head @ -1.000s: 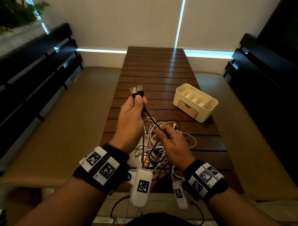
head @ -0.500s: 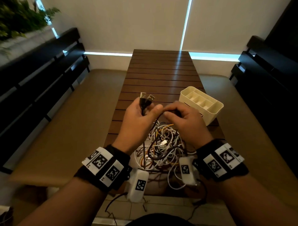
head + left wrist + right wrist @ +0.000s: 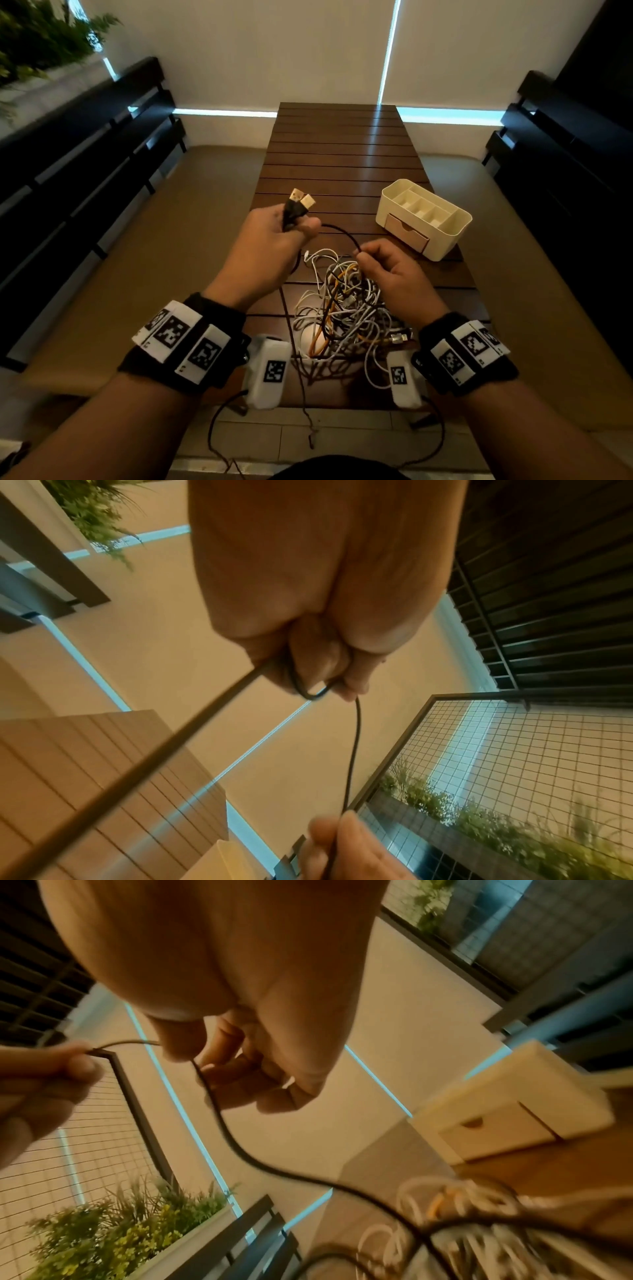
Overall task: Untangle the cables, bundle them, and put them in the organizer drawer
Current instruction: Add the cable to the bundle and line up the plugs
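Taking the organizer (image 3: 424, 219) as the landmark: it sits on the slatted wooden table (image 3: 342, 150), close to the table's right edge, with its drawer (image 3: 407, 230) closed and facing the person. Beyond it the tabletop runs bare all the way to the far end by the wall, so that's the open room. The messy cable pile (image 3: 346, 308) lies nearer the person and left of the organizer, and a few loops reach the near table edge, with one dark strand dangling off it.

The left hand (image 3: 270, 246) is up left of the organizer, fingers curled tight round the black cable (image 3: 342, 232) just below its two USB plugs (image 3: 301, 200), which stick up side by side. The right hand (image 3: 394, 270) is just in front of the organizer's drawer, pinching the same black cable between thumb and fingertip; a short arc of cable spans the gap between the hands.

Compared with half a second ago, the hands were nearly touching and now they've pulled apart, the right one dropping back toward the pile.

Count: one organizer with one drawer, two plugs held, one tangle with white, black and orange cables; I can't count the strands.
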`<state>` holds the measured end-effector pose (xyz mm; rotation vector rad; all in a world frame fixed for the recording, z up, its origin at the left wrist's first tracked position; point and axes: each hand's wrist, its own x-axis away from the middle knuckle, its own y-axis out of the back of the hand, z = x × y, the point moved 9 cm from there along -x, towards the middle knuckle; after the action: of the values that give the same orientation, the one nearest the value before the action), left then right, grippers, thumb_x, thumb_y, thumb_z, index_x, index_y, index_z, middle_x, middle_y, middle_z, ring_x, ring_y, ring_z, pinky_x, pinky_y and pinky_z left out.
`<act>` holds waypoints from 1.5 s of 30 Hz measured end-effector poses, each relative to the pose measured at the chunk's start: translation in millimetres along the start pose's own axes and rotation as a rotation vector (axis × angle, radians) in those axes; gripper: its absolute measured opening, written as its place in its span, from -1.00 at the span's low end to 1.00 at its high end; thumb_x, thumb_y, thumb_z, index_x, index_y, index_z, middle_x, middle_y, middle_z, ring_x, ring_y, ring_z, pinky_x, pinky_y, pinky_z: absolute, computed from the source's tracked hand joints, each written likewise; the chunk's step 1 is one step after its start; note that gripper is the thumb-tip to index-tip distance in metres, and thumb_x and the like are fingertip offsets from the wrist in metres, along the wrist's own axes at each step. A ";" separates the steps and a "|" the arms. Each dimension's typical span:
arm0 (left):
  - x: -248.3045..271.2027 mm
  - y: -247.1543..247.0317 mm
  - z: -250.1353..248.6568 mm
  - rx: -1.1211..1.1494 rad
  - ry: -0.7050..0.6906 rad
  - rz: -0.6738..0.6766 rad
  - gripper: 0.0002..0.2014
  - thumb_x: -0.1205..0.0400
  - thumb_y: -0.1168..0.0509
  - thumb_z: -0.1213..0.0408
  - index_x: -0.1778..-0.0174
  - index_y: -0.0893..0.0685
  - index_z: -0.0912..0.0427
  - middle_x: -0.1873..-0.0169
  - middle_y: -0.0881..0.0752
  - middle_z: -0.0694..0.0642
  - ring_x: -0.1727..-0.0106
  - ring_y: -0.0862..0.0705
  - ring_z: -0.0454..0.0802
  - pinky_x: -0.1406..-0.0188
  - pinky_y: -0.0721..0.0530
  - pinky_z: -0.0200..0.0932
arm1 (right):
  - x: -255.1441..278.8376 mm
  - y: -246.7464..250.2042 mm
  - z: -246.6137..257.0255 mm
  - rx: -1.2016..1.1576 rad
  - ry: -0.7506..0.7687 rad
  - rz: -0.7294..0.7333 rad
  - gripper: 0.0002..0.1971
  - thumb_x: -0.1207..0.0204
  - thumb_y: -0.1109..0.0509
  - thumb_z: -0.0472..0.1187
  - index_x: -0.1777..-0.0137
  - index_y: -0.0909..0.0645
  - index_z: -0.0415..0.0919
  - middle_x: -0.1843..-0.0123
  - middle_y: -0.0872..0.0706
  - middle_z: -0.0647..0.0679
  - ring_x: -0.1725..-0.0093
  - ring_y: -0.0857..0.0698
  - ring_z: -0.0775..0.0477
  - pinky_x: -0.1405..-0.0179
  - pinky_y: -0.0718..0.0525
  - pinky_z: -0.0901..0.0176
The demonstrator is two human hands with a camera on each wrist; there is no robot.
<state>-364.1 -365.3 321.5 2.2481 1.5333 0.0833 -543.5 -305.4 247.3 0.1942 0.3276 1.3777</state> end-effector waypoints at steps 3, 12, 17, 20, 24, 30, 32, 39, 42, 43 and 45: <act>10.0 0.2 8.6 0.015 0.014 0.020 -0.74 -0.73 -0.30 0.18 0.20 -0.61 0.27 0.52 -0.43 -0.07 0.51 -0.35 -0.12 0.42 -0.37 -0.07 | 1.5 -7.2 -6.1 -0.126 -0.069 0.012 -0.86 -0.73 -0.27 -0.17 0.02 -0.64 -0.09 0.22 -0.76 0.00 0.10 -0.73 -0.06 -0.12 -0.72 -0.15; 27.7 -4.5 24.4 -0.124 0.075 0.055 -0.74 -0.70 -0.35 0.18 0.31 -0.55 0.09 0.58 -0.39 -0.17 0.60 -0.36 -0.26 0.49 -0.33 -0.28 | -12.0 8.5 67.9 0.384 0.278 -0.030 -0.89 -0.66 -0.38 -0.16 0.11 -0.67 -0.03 0.20 -0.63 0.18 0.21 -0.58 0.23 0.21 -0.52 0.39; 22.9 -4.0 6.1 -0.188 -0.026 0.041 -0.77 -0.70 -0.35 0.16 0.13 -0.70 0.26 0.48 -0.47 -0.11 0.51 -0.35 -0.24 0.45 -0.34 -0.25 | -5.2 -20.2 78.6 0.619 0.461 0.083 -0.93 -0.61 -0.45 -0.25 0.11 -0.71 -0.19 0.23 -0.46 0.28 0.15 -0.50 0.43 0.14 -0.38 0.62; 20.1 -15.2 10.3 -0.189 -0.029 0.101 -0.79 -0.72 -0.33 0.17 0.11 -0.73 0.24 0.49 -0.51 -0.06 0.50 -0.35 -0.23 0.44 -0.34 -0.19 | -0.8 -22.4 91.1 0.546 0.518 0.052 -0.95 -0.58 -0.46 -0.29 0.11 -0.72 -0.21 0.20 -0.54 0.16 0.16 -0.53 0.30 0.16 -0.41 0.57; 20.0 -16.2 7.8 -0.215 -0.038 0.109 -0.70 -0.72 -0.34 0.16 0.34 -0.55 0.09 0.54 -0.42 -0.12 0.54 -0.35 -0.23 0.52 -0.27 -0.29 | 2.2 -13.2 87.7 0.432 0.481 0.021 -0.94 -0.62 -0.43 -0.28 0.08 -0.71 -0.14 0.17 -0.61 0.12 0.14 -0.58 0.21 0.15 -0.47 0.50; 12.2 -0.6 -19.0 0.196 -0.018 0.017 -0.72 -0.73 -0.28 0.11 0.16 -0.56 0.25 0.53 -0.38 -0.07 0.56 -0.30 -0.10 0.55 -0.30 -0.15 | 4.1 -21.2 6.9 0.281 0.043 0.060 -0.68 -0.70 -0.15 0.13 0.04 -0.62 -0.05 0.17 -0.73 -0.01 0.16 -0.70 -0.02 0.12 -0.67 -0.06; 7.2 8.3 -21.8 0.173 -0.026 -0.028 -0.62 -0.70 -0.28 0.08 0.05 -0.56 0.42 0.51 -0.38 -0.02 0.53 -0.30 -0.07 0.52 -0.30 -0.14 | 5.3 -21.9 -17.2 0.236 -0.034 0.058 -0.71 -0.75 -0.13 0.07 0.05 -0.63 0.01 0.15 -0.73 0.00 0.12 -0.71 -0.01 0.03 -0.67 -0.07; 10.9 5.0 44.7 -0.336 0.209 0.051 -0.79 -0.77 -0.25 0.18 0.19 -0.60 0.09 0.43 -0.55 -0.02 0.46 -0.45 -0.12 0.48 -0.34 -0.17 | -9.4 11.1 -8.4 -0.014 -0.109 -0.005 -0.84 -0.58 -0.27 0.05 0.10 -0.63 0.04 0.20 -0.64 0.08 0.13 -0.59 -0.06 0.00 -0.57 -0.16; 15.0 -1.6 61.3 -0.432 0.266 0.121 -0.79 -0.77 -0.25 0.17 0.19 -0.60 0.08 0.39 -0.57 0.00 0.41 -0.48 -0.11 0.45 -0.35 -0.15 | -21.6 16.6 20.4 -0.065 -0.002 0.035 -0.82 -0.49 -0.23 -0.02 0.13 -0.61 -0.07 0.39 -0.57 0.24 0.28 -0.48 0.09 0.15 -0.43 -0.01; 14.4 -1.2 59.9 -0.444 0.256 0.120 -0.80 -0.76 -0.25 0.18 0.17 -0.62 0.10 0.39 -0.58 0.00 0.42 -0.49 -0.10 0.45 -0.36 -0.15 | -24.0 16.4 28.8 -0.026 0.026 0.046 -0.82 -0.52 -0.21 -0.03 0.13 -0.61 -0.05 0.40 -0.57 0.26 0.29 -0.48 0.13 0.16 -0.43 0.03; 11.9 5.0 50.1 -0.419 0.229 0.072 -0.89 -0.73 -0.26 0.28 0.08 -0.67 0.13 0.39 -0.59 0.01 0.44 -0.49 -0.08 0.48 -0.38 -0.16 | -27.9 15.1 36.0 0.116 0.060 0.046 -0.78 -0.67 -0.18 -0.01 0.10 -0.62 -0.01 0.31 -0.61 0.22 0.26 -0.51 0.16 0.18 -0.48 0.07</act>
<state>-341.1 -371.3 275.5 2.0041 1.3853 0.6409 -549.6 -327.9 289.2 0.2579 0.4560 1.4128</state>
